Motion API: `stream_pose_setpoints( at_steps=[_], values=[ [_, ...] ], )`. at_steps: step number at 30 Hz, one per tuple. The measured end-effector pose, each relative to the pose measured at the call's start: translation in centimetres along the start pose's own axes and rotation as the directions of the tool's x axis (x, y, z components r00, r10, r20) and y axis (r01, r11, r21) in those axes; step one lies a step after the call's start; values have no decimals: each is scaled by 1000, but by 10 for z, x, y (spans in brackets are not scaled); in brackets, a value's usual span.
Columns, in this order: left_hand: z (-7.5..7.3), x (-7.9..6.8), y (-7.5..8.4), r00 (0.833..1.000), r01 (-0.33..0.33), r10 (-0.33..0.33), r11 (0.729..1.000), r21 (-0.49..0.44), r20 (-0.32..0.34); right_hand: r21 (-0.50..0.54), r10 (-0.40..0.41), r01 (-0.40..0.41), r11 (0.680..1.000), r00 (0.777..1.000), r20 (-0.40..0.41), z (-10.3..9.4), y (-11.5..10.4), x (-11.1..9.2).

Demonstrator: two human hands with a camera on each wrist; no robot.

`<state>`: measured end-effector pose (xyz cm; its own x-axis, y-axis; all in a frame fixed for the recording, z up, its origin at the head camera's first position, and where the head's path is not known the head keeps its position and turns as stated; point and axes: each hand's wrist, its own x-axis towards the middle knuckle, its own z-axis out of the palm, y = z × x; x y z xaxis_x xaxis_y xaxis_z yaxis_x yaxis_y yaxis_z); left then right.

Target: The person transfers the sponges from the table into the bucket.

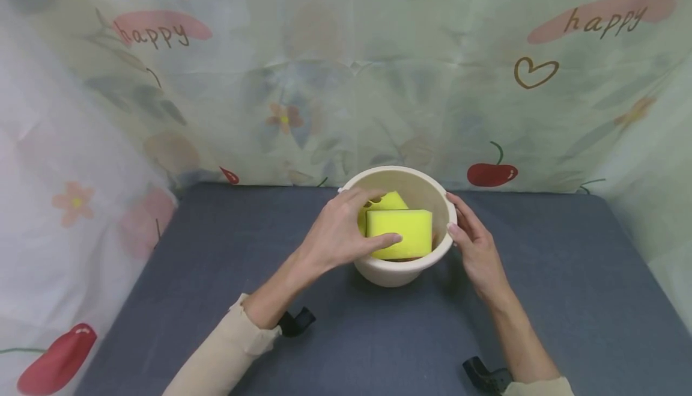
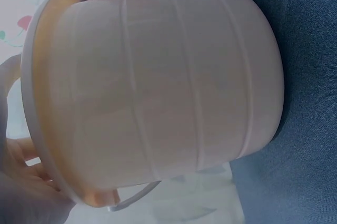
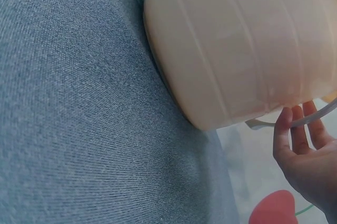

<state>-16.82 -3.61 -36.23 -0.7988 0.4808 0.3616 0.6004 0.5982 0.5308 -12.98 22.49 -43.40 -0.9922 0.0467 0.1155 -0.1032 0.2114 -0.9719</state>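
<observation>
A cream plastic bucket stands upright on the dark cloth. Two yellow sponges show in it: the front sponge has its broad face towards me, and the back sponge sits partly hidden behind. My left hand reaches over the bucket's left rim, thumb across the front sponge's face and fingers spread over the back one. At the right rim, my right hand grips the bucket, thumb on the rim and fingers against the outside. The right wrist view shows these fingers beside the bucket's handle.
Dark blue-grey cloth covers the table. A pale printed curtain hangs close behind the bucket, with more of it at both sides. Black wrist straps sit on both forearms. Something brownish lies under the sponges.
</observation>
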Motion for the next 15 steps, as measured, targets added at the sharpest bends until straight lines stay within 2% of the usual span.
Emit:
stream_pose_setpoints(
  at_steps=[7, 15],
  values=[
    [-2, -2, -1, 1000, -8, 8, 1000, -12, 1, -21, 9, -9, 1000, 1000, -2, 1, -1, 1],
    [-3, -5, -9, 995, -103, 103, 994, -23, 2, -4, 10, -10, 1000, 1000, 0, -1, -4, 1]
  ],
)
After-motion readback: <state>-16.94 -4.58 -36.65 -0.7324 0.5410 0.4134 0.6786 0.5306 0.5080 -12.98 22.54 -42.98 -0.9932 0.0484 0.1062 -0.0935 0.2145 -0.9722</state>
